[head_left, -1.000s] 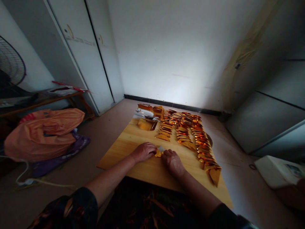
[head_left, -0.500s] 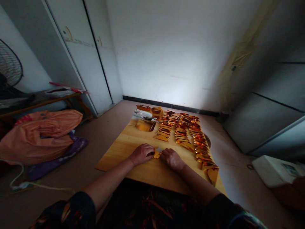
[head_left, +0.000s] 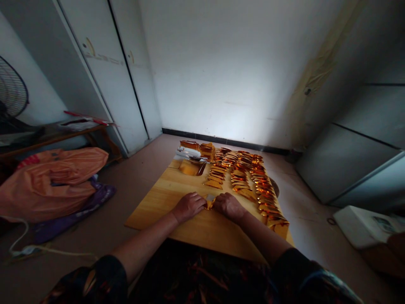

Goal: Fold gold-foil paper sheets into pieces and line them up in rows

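My left hand [head_left: 189,205] and my right hand [head_left: 228,205] rest on a light wooden board [head_left: 158,202], knuckles up, fingers curled. Between them they pinch a small piece of gold foil paper [head_left: 209,203], its pale underside showing at the top. Beyond the hands lie several rows of folded gold foil pieces [head_left: 249,177], overlapping and running from the board's far edge down its right side. A stack of flat gold sheets [head_left: 190,166] sits at the far left of the board.
An orange plastic bag [head_left: 52,179] over purple fabric lies on the floor to the left, with a white cord [head_left: 34,250] nearby. White cabinet doors [head_left: 107,84] and a fan [head_left: 11,90] stand left. A white box [head_left: 363,228] sits on the right.
Both hands stay on the small gold foil piece with only slight finger shifts. The view has drifted a little, so the board sits slightly higher and to the left.
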{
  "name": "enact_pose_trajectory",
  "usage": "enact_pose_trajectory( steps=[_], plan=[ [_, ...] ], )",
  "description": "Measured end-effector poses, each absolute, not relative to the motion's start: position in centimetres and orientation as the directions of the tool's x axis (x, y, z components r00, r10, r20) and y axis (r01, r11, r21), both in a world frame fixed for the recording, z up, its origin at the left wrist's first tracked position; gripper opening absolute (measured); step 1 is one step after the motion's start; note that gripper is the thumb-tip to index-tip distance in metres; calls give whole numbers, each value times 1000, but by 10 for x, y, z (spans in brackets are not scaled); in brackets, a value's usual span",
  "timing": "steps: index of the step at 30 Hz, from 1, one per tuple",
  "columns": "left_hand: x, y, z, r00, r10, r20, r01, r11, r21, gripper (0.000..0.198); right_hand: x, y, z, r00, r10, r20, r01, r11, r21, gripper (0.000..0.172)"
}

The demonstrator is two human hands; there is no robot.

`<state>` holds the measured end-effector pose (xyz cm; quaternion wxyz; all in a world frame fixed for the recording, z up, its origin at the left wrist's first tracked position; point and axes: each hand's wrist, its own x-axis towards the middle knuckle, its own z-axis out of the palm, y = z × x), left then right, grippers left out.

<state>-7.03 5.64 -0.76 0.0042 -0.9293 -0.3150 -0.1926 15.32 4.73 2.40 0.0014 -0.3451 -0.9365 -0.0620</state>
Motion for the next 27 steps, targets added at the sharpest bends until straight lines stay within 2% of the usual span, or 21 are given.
enact_pose_trajectory(
  steps=[3, 10, 17, 22, 27],
  plan=[
    [-71, 58, -12, 733, 556, 392, 584, -810, 57, 25, 152, 45, 20, -753, 655, 60, 657, 741, 139, 20],
    [-67, 61, -19, 693, 523, 496, 584, -811, 38, 26, 143, 33, 11, -592, 792, 148, 804, 592, 49, 20],
    [-61, 59, -20, 579, 608, 543, 644, -750, 152, 17, 137, 26, -5, -397, 890, 225, 899, 426, -99, 17],
    [-58, 60, -20, 510, 679, 529, 678, -695, 240, 16, 138, 30, -10, -334, 910, 244, 892, 389, -231, 19],
    [-59, 54, -12, 478, 751, 455, 703, -638, 313, 20, 139, 30, -11, -311, 917, 251, 886, 375, -273, 19]
  ],
)
